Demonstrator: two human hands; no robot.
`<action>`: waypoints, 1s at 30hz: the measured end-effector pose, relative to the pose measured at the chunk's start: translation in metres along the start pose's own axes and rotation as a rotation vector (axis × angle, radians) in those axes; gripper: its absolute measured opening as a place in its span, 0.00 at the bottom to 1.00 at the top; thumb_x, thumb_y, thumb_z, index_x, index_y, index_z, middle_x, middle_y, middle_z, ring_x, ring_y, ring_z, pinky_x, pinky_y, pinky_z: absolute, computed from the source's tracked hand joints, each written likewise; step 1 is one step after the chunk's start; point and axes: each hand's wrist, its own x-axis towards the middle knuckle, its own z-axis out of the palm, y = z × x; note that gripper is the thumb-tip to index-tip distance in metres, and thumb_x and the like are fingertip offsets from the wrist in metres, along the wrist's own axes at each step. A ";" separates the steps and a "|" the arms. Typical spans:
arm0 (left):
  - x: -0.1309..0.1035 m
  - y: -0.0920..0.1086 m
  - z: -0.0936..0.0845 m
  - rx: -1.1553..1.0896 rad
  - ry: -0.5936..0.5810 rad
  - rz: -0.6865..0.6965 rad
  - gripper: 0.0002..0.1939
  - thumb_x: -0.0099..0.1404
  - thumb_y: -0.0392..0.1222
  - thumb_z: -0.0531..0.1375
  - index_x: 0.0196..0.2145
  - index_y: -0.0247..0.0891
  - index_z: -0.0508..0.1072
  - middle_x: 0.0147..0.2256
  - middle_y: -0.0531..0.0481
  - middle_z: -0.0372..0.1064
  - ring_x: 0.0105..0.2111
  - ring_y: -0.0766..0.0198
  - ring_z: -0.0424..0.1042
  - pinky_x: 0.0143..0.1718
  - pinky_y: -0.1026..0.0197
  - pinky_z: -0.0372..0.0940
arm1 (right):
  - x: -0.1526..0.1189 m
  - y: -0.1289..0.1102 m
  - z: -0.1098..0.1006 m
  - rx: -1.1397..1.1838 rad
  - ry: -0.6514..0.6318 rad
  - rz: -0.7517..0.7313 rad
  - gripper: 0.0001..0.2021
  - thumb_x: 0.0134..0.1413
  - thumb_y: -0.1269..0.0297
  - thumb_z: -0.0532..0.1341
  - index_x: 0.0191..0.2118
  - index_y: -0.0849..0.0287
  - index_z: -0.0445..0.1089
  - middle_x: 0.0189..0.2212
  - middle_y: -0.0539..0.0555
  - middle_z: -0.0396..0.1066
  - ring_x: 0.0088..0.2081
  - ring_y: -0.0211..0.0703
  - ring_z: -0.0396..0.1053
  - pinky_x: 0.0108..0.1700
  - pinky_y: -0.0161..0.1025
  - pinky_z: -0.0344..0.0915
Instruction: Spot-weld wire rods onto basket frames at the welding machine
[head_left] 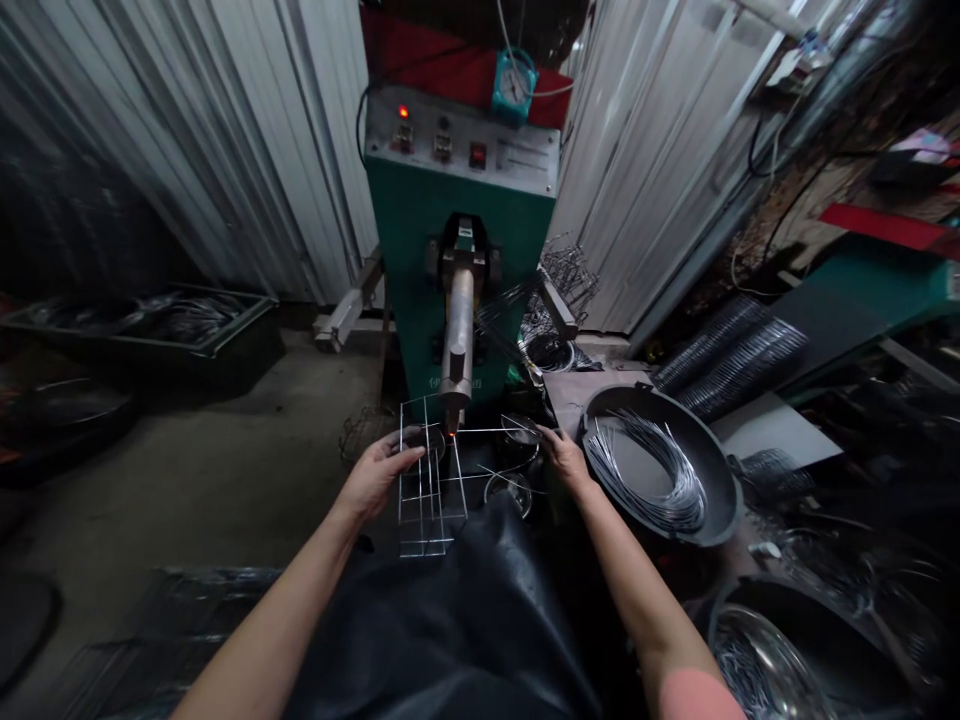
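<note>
Under the electrode arm [459, 340] of a green machine, a wire frame [430, 497] of thin metal rods hangs over the apron. My left hand [380, 468] is closed on the frame's upper left side, thumb pointing right. A thin wire piece [491, 431] stretches right from the electrode tip, and my right hand [561, 455] pinches its right end. An orange glow shows at the tip, where wire and frame meet. The lower electrode is hard to make out.
The green machine [405, 230] stands straight ahead. To the right, a black pan [720, 490] holds a coil of wires [686, 490], with another round container [847, 620] nearer. A tray [217, 345] of wires lies at left. A dark apron [465, 620] covers the lap.
</note>
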 end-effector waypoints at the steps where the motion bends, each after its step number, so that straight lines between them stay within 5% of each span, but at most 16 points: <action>1: 0.000 0.000 0.000 -0.001 -0.004 -0.004 0.27 0.37 0.43 0.71 0.38 0.35 0.74 0.27 0.51 0.70 0.25 0.69 0.66 0.26 0.67 0.60 | -0.008 0.003 -0.001 0.001 0.000 0.014 0.16 0.57 0.61 0.53 0.51 0.50 0.66 0.39 0.55 0.68 0.36 0.44 0.67 0.35 0.37 0.63; 9: 0.000 -0.004 0.001 0.007 0.018 0.031 0.28 0.39 0.43 0.70 0.41 0.35 0.73 0.25 0.53 0.68 0.23 0.69 0.65 0.25 0.67 0.61 | -0.064 -0.001 -0.014 0.033 0.022 0.038 0.12 0.58 0.57 0.53 0.39 0.52 0.73 0.31 0.53 0.69 0.33 0.42 0.66 0.35 0.36 0.61; 15: -0.006 -0.008 0.009 -0.011 0.100 0.101 0.28 0.39 0.44 0.70 0.40 0.35 0.72 0.30 0.51 0.70 0.27 0.68 0.67 0.29 0.65 0.62 | -0.029 -0.053 -0.027 0.198 0.130 -0.087 0.09 0.55 0.58 0.58 0.33 0.54 0.73 0.36 0.55 0.67 0.42 0.48 0.61 0.47 0.45 0.58; 20: -0.009 -0.012 0.011 -0.040 0.085 0.125 0.26 0.41 0.43 0.70 0.39 0.35 0.72 0.32 0.50 0.71 0.33 0.65 0.69 0.36 0.62 0.63 | 0.004 -0.092 -0.019 0.263 0.003 -0.248 0.04 0.52 0.61 0.61 0.32 0.52 0.72 0.49 0.53 0.65 0.51 0.51 0.54 0.53 0.49 0.52; 30: -0.007 -0.011 0.003 -0.005 0.073 0.144 0.25 0.42 0.43 0.69 0.39 0.37 0.72 0.28 0.53 0.69 0.29 0.67 0.66 0.34 0.65 0.60 | 0.027 -0.088 -0.016 0.290 -0.141 -0.260 0.04 0.54 0.64 0.59 0.32 0.52 0.72 0.48 0.51 0.69 0.48 0.49 0.55 0.52 0.50 0.52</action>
